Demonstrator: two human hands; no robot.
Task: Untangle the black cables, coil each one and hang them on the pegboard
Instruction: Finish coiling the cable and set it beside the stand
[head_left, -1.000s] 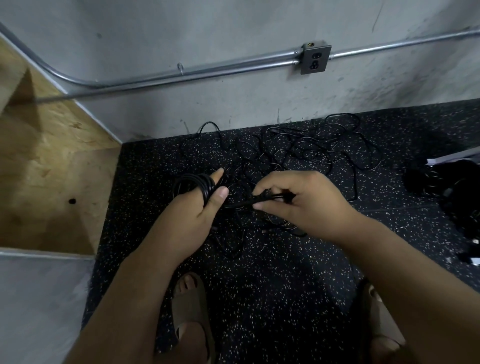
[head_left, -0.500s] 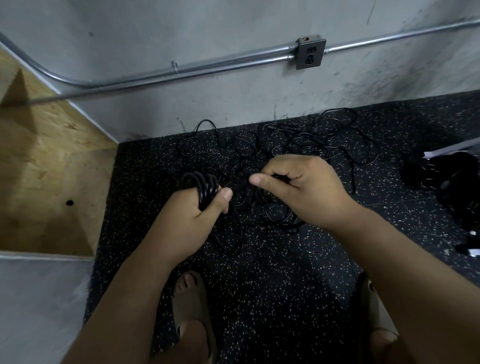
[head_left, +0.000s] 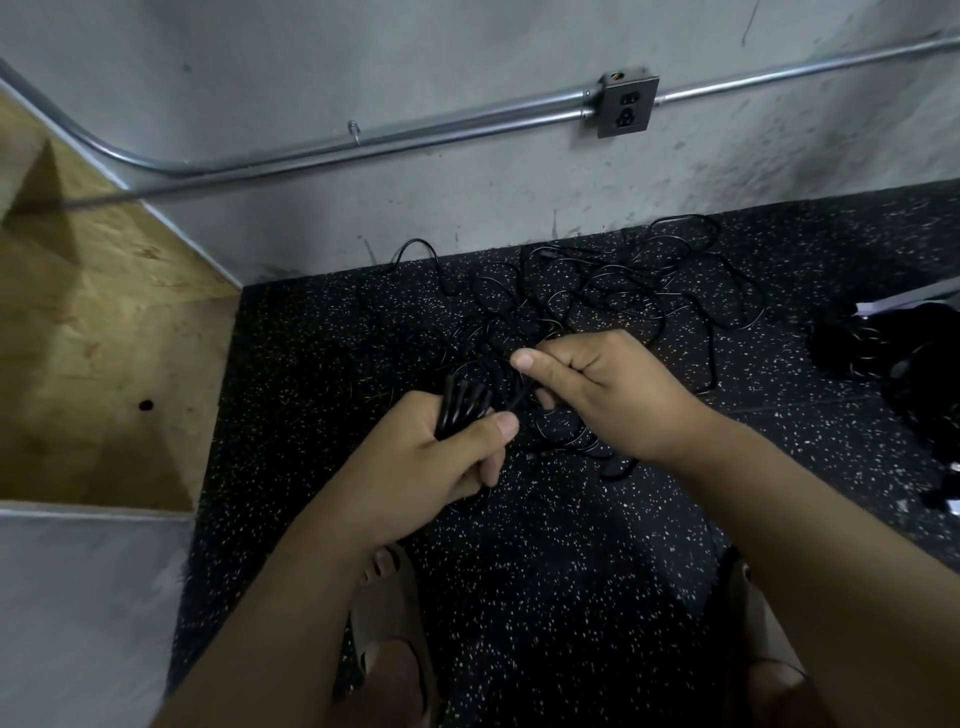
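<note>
Gripping the coil (head_left: 461, 410) in my curled left hand (head_left: 431, 462), I pinch its free strand (head_left: 521, 399) with my right hand (head_left: 613, 400). Tangled cables (head_left: 623, 291) lie on the floor (head_left: 545, 545) at 1 o'clock. Risk: pulling hard may cinch knots there, or loosen coil loops.

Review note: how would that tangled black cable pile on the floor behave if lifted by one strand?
Probably floppy: the cable pile lies in thin, loose, irregular loops on the floor. Likely to drag neighbours along, since loops cross each other. Seemingly light; the left hand grips several coiled turns.
</note>
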